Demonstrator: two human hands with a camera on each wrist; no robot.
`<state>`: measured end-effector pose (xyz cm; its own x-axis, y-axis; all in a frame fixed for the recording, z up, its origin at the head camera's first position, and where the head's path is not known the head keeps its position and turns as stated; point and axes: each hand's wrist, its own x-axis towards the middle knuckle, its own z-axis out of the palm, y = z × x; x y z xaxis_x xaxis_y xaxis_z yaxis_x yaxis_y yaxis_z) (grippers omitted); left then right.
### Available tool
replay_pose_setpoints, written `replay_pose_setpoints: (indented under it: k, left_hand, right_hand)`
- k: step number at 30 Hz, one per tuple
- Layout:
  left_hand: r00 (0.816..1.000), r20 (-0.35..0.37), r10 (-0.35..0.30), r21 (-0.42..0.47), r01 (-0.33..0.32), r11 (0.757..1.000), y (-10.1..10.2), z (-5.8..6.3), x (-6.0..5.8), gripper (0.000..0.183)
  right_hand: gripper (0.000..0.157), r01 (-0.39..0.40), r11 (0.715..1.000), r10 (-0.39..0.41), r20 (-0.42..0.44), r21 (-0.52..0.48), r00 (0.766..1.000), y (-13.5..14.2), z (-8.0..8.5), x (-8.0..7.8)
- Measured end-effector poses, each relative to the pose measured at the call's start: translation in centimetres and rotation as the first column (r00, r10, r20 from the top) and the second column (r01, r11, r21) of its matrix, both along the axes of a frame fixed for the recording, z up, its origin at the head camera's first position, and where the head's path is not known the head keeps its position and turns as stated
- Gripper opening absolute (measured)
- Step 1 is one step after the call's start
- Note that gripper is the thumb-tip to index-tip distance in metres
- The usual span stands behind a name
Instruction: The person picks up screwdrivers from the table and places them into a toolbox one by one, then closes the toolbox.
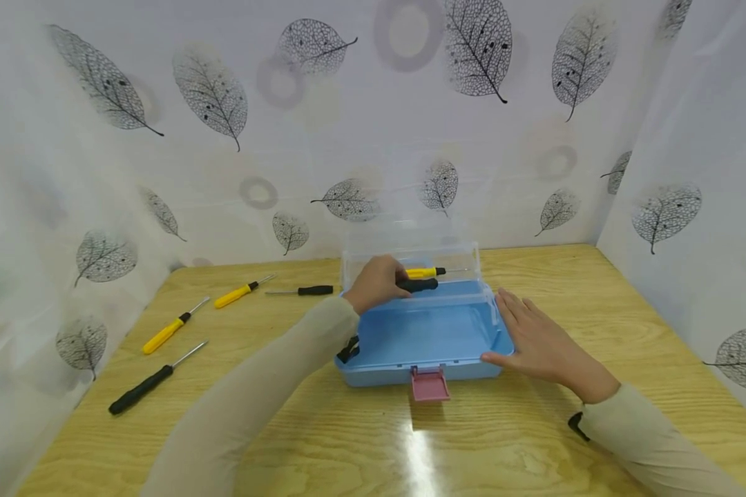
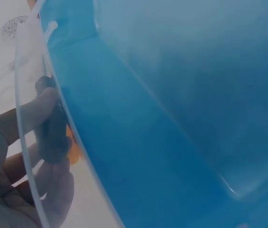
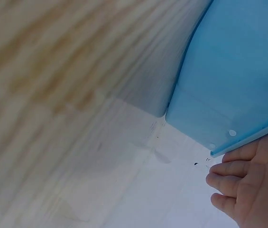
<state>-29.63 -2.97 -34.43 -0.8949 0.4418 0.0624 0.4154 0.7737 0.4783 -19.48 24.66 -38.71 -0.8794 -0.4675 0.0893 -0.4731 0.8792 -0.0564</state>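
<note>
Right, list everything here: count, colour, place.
Table: one, light wood, foreground
Sheeting: count unclear, white, dark-leaf print, around table
Box: one, blue, on table
Lid: one, clear, open at box's back
Latch: one, pink, box front
Yellow screwdrivers: three, yellow-handled, two at table's left, one at box's back
Black screwdrivers: three, black-handled, two left of box, one gripped
Left hand: one, beige-sleeved, gripping black screwdriver
Right hand: one, beige-sleeved, at box's right edge
Wrist gear: two, black, each arm

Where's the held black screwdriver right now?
In the head view, the black screwdriver is just right of centre, in the left hand at the far side of the blue box, beside a yellow screwdriver.
</note>
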Motion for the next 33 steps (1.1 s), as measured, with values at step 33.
replay_pose_setpoints:
  k: [33]
  left_hand:
    - [0.888, -0.415, 0.200, 0.190, -0.131, 0.973, -11.7, 2.8, 11.0, 0.023]
  right_hand:
    - [0.103, -0.002, 1.000, 0.002, 0.013, -0.002, 1.000, -0.1, 0.1, 0.0]
